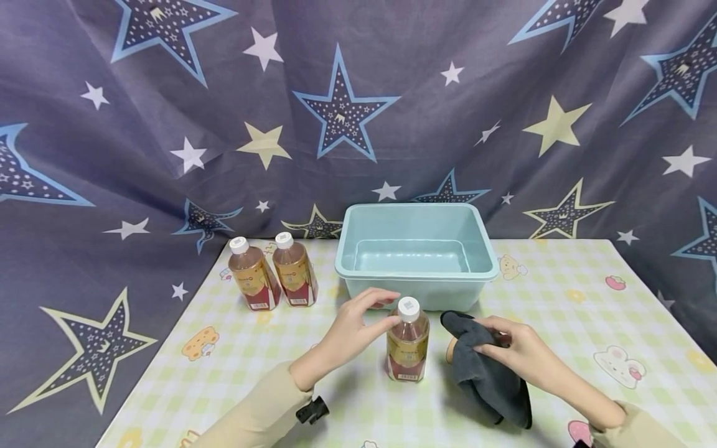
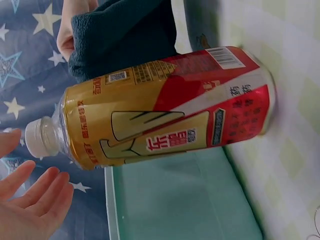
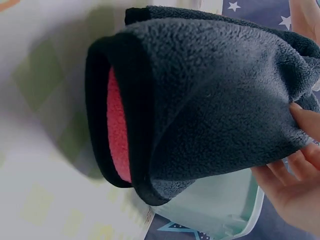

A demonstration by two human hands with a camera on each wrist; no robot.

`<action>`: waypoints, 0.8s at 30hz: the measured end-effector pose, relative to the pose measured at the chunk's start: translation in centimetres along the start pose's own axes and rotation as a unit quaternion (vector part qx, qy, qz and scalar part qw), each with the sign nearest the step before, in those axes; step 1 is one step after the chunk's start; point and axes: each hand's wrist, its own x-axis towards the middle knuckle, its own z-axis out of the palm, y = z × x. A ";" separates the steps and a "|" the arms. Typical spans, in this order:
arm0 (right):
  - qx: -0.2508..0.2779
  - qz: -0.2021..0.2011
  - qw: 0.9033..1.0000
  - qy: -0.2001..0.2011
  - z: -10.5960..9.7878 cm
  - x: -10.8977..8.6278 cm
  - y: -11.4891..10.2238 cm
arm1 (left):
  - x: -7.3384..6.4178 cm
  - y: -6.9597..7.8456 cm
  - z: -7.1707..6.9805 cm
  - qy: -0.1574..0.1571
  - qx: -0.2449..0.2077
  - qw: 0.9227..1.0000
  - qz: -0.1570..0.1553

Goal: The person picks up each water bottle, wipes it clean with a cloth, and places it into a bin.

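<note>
- One hand, the left hand (image 1: pixel 354 326), curved beside the white cap (image 1: pixel 409 309) of an upright bottle (image 1: pixel 407 354), thumb and fingers apart; contact could not be told.
- The right hand (image 1: pixel 518 348) pinched a dark gray cloth (image 1: pixel 484 367) between thumb and fingers, just beside the bottle.
- The step in hand appeared to be readying a wipe; the next move would likely call for steadying the cap and bringing the cloth across.
- The gold-and-red label (image 2: pixel 170 120) bore large red Chinese characters, too unclear to name a brand, plus a barcode (image 2: pixel 225 58).
- Beyond stood a pale blue bin (image 1: pixel 417 275) and, to the left, two matching bottles (image 1: pixel 295 274), upright, their print too small to read.
</note>
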 end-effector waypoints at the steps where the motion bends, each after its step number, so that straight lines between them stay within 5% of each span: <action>1: -0.001 0.000 1.000 0.002 0.0 0.0 -0.1 | 0.1 0.1 0.1 0.001 -0.002 1.000 0.001; 24: 0.006 -0.036 0.999 0.040 0.4 1.6 -1.4 | 1.2 0.0 1.7 0.004 -0.015 1.000 0.017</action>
